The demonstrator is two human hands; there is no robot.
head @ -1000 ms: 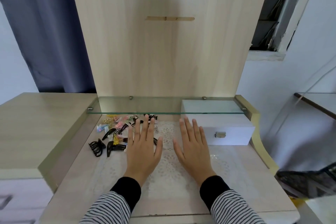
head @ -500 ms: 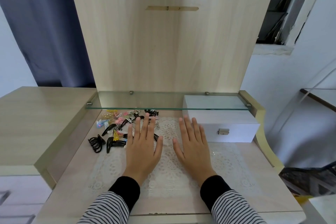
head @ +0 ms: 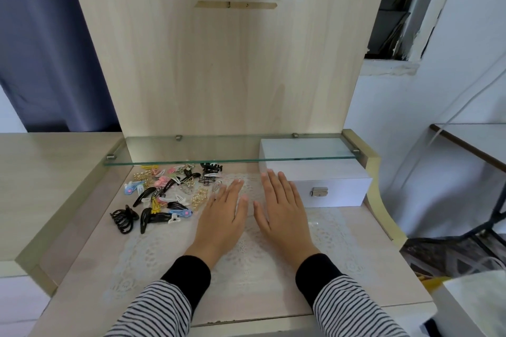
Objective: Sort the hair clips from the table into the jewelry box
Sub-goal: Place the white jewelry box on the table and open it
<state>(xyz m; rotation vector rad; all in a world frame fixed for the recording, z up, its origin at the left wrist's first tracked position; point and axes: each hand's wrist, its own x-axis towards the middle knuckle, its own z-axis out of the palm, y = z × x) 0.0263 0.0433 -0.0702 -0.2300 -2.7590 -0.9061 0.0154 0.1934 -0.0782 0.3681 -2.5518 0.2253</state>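
The counter point(head: 82, 268) carries a lace mat point(head: 153, 254) down its middle, and a glass shelf point(head: 191, 157) spans its back. The white jewelry box point(head: 336, 178) sits at the back right, partly under that shelf, with its lid down.

Both hands lie palm-down on the mat and hold nothing. The left hand point(head: 221, 221) has its grip spread flat just right of the clips. The right hand point(head: 282, 213) is equally flat, its fingertips by the box's left front corner; I cannot tell if they touch it.

The hair clips point(head: 164, 197) lie loose in 1 heap at the back left, none in the box. They look light and stiff. The black claw clip point(head: 123, 219) can be taken by its body, while the flat snap clips probably want a 2-finger pinch at the edges. The box's small metal latch point(head: 319, 191) looks fastened and needs opening first. No brand or writing is readable.
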